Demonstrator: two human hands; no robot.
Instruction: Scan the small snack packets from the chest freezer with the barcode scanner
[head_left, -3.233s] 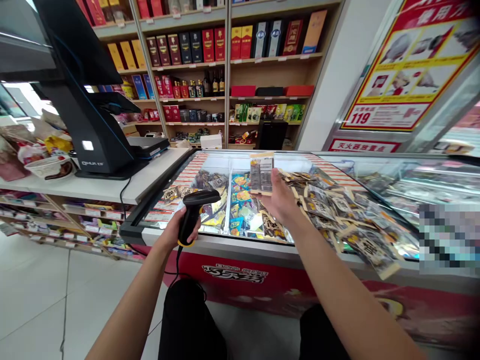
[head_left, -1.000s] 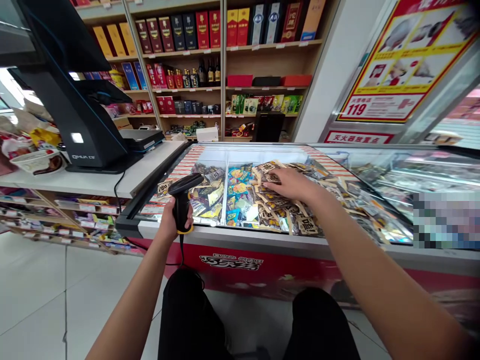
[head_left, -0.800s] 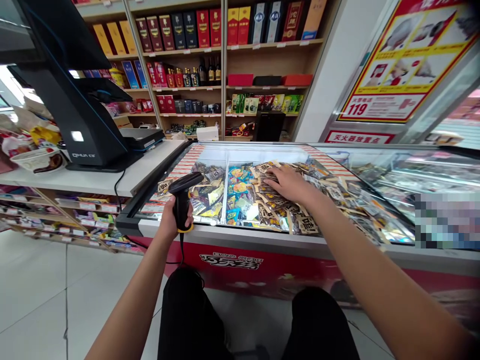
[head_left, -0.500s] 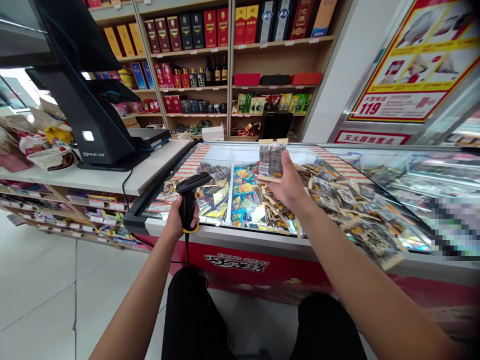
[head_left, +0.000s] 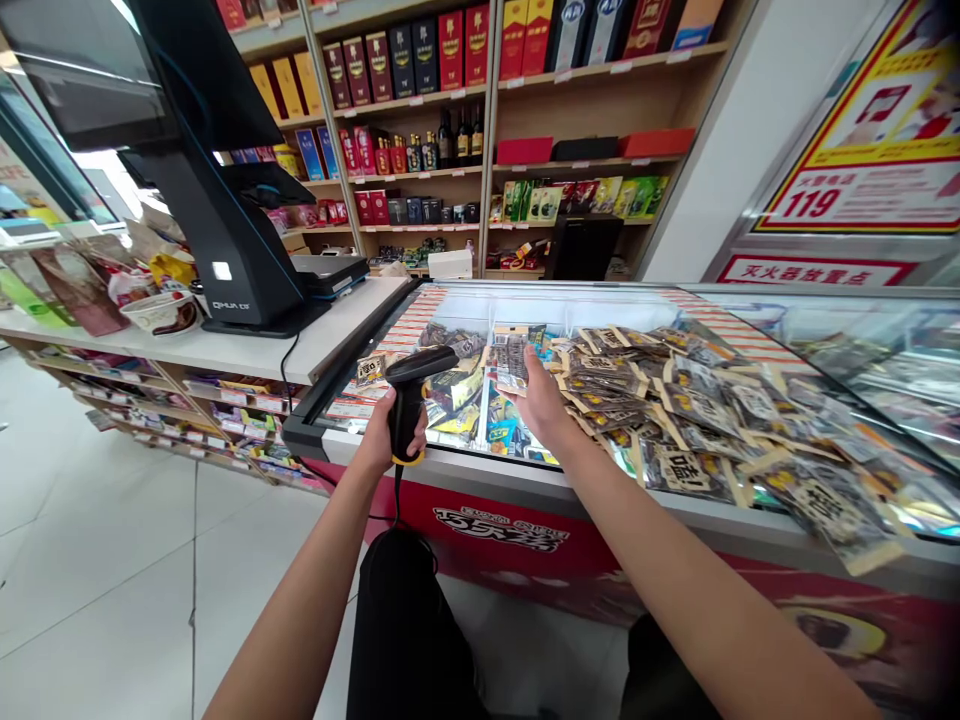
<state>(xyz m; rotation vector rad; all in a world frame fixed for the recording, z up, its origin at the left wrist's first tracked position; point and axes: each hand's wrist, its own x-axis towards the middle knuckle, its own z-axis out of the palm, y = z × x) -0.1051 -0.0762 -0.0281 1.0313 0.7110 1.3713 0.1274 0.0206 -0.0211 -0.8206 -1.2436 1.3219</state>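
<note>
Here, many packets (head_left: 611, 385) on a glass-topped freezer (head_left: 450, 461), shelves (head_left: 592, 108) behind.

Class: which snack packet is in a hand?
The packet in the right hand, left of the pile; others lie ungripped, and the left hand holds a scanner.

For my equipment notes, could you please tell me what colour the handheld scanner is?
The scanner is black with yellow trim, seen in the head view.
</note>
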